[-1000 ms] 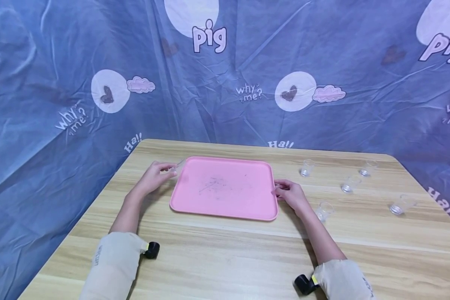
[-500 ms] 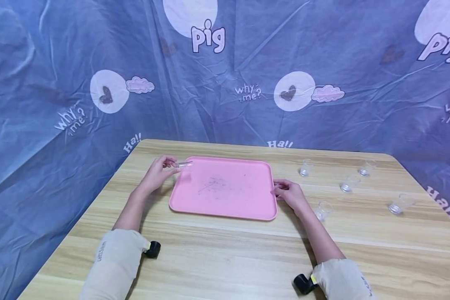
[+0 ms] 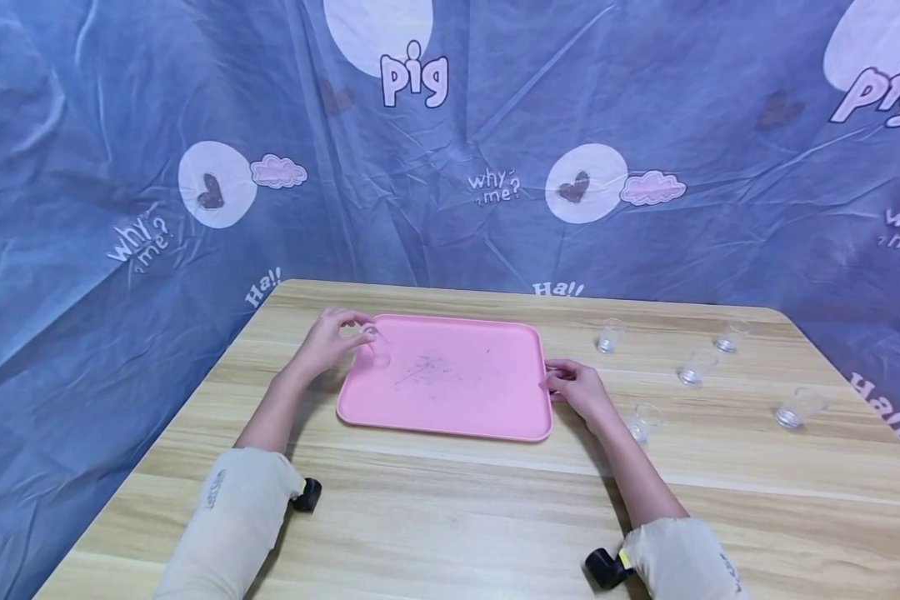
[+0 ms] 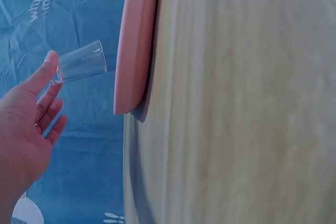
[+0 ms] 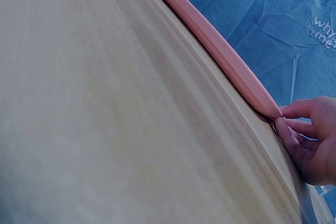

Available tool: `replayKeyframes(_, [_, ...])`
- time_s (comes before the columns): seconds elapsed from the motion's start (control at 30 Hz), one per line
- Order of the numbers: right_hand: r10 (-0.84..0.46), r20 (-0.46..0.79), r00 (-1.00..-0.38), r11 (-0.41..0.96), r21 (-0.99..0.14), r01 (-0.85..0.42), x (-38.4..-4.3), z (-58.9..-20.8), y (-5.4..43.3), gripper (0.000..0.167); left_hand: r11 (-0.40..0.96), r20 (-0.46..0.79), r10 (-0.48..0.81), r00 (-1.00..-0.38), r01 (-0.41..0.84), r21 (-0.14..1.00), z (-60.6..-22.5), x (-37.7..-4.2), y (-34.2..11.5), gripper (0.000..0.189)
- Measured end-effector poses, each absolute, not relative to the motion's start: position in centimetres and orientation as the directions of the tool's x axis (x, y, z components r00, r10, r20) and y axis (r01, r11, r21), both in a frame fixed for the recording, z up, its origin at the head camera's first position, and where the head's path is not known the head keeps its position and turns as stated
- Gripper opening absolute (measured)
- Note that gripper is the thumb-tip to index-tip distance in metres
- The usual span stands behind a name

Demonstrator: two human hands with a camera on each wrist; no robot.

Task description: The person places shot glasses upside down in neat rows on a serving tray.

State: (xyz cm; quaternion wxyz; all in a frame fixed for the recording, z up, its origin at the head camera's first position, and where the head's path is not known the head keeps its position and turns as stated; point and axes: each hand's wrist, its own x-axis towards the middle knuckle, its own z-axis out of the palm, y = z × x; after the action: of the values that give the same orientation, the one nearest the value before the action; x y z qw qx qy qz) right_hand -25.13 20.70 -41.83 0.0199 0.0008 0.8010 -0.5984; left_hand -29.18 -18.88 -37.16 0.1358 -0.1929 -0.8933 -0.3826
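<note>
My left hand (image 3: 333, 342) pinches a small clear glass (image 4: 81, 62) by its base, between thumb and fingertips. Its wide mouth faces down toward the pink tray (image 3: 457, 417), and the glass is slightly tilted. In the head view it is over the tray's back left corner; the left wrist view shows a gap between its rim and the tray. On the opposite side, my right hand (image 3: 581, 389) grips the right edge of the tray, thumb and forefinger meeting at the rim (image 5: 262, 100) in the right wrist view. The tray lies flat on the table.
Several more clear glasses stand on the wooden table (image 3: 450, 517) to the right, including one glass (image 3: 610, 336) behind my right hand and another glass (image 3: 645, 422) beside my right forearm. A blue printed cloth (image 3: 450, 242) hangs behind the table.
My left hand has moved right and slightly away, bringing the glass from beside the tray to over its left corner; the glass has turned mouth down. My right hand stays on the tray edge.
</note>
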Motion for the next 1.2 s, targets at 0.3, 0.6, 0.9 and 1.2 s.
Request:
replayKeyframes(0.3, [-0.017,-0.036,-0.999,0.292,-0.956,0.030,-25.29,-41.94,20.59,0.041,0.681,0.338,0.326,-0.883,0.467,0.564,-36.93,-29.33,-18.45,0.026])
replayKeyframes(0.6, [-0.016,-0.039,-0.999,0.292,-0.956,0.033,-25.29,-41.91,20.58,0.040,0.702,0.336,0.343,-0.877,0.477,0.528,-37.01,-29.20,-18.78,0.025])
replayKeyframes(0.9, [-0.018,-0.044,-0.999,0.289,-0.957,0.037,-25.30,-41.90,20.64,0.041,0.714,0.349,0.364,-0.864,0.499,0.492,-37.22,-29.40,-19.12,0.024])
replayKeyframes(1.2, [-0.013,-0.046,-0.999,0.278,-0.960,0.041,-25.34,-41.99,20.68,0.040,0.710,0.343,0.350,-0.872,0.485,0.511,-37.46,-29.55,-19.35,0.023])
